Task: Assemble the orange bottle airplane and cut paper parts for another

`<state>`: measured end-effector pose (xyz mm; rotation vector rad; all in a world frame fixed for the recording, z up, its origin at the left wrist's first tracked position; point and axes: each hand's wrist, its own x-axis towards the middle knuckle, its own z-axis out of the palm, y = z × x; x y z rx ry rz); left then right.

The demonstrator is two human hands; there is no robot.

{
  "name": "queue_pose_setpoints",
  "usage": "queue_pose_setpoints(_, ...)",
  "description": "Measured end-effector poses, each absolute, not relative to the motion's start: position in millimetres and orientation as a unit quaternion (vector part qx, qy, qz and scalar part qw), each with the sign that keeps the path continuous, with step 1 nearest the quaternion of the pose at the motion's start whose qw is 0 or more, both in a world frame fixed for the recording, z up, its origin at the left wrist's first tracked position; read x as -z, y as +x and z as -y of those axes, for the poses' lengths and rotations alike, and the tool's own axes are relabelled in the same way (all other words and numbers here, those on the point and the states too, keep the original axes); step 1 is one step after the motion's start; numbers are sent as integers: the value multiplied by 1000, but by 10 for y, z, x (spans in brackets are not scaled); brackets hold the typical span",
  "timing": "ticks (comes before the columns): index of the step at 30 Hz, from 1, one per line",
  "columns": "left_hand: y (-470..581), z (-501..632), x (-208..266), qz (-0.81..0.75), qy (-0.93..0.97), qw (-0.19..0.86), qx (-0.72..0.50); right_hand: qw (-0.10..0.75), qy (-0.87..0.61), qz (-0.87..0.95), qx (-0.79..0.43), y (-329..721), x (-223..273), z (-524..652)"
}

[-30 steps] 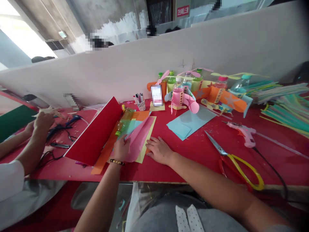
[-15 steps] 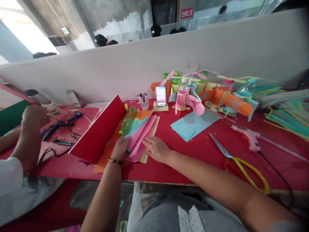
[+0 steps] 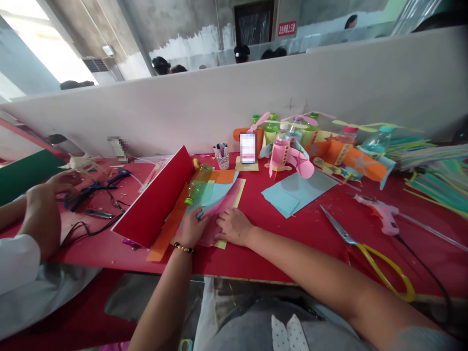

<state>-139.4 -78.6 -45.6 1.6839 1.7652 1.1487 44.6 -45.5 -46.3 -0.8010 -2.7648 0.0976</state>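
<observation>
A stack of coloured paper lies in front of me, with pink paper [image 3: 231, 196], light blue paper [image 3: 218, 194] and an orange sheet [image 3: 164, 239]. A strip of pale yellow paper [image 3: 221, 245] shows under the pink. My left hand [image 3: 192, 228], wearing a beaded bracelet, is closed on the near edge of the blue paper; its fingertips are partly hidden. My right hand [image 3: 236, 225] rests with outstretched fingers on the pink paper. A clear plastic bottle with a green cap [image 3: 198, 184] lies across the far part of the stack.
A red board [image 3: 155, 200] leans left of the stack. Scissors [image 3: 351, 239], a pink glue gun [image 3: 382, 212], blue paper [image 3: 300, 192], bottle planes [image 3: 287, 153], a phone [image 3: 247, 147] and a pen cup [image 3: 222, 160] lie around. A co-worker's hand [image 3: 62, 183] works at far left.
The raised blue and pink sheets have come down flatter on the stack. My left hand has shifted slightly right, nearer my right hand. The co-worker's hand has lowered.
</observation>
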Motion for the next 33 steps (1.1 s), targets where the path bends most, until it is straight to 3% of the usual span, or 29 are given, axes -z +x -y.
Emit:
queue_pose_setpoints(6,-1539,742,501,-613,315,323,-648,125,-278,952,-37,464,428,523)
queue_pose_setpoints(9,-1576,713,502,-568,259,329,-709,121,-282,951,-38,457,399,558)
queue_pose_setpoints(33,-1577,666,482,-547,177,325,-751,109,-234,966,2,422,377,456)
